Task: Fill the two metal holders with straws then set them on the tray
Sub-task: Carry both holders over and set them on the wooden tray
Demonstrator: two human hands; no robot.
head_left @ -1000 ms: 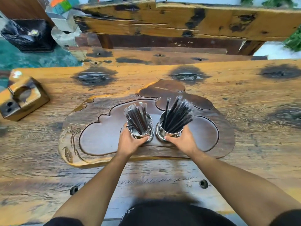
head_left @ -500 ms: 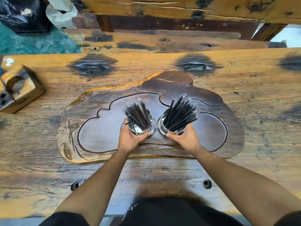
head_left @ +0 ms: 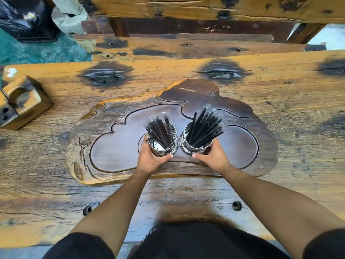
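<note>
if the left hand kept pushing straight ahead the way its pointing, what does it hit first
The left hand is already wrapped around the left metal holder, so that is what it presses on. Beyond the holder lies only the dark tray's recessed floor, then its far rim, though depth is hard to judge.

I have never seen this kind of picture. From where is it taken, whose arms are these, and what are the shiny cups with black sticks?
The picture comes from a camera worn on a person's head, looking forward and down, so the two bare arms belong to that person. There is no machine here. The left hand has a grip on one metal holder, and the right hand on the second holder. Both hold black straws, some in clear wrappers. The holders stand side by side on a dark carved wooden tray, which lies on a rough wooden table. At the far left sits a wooden block with holes.
</note>
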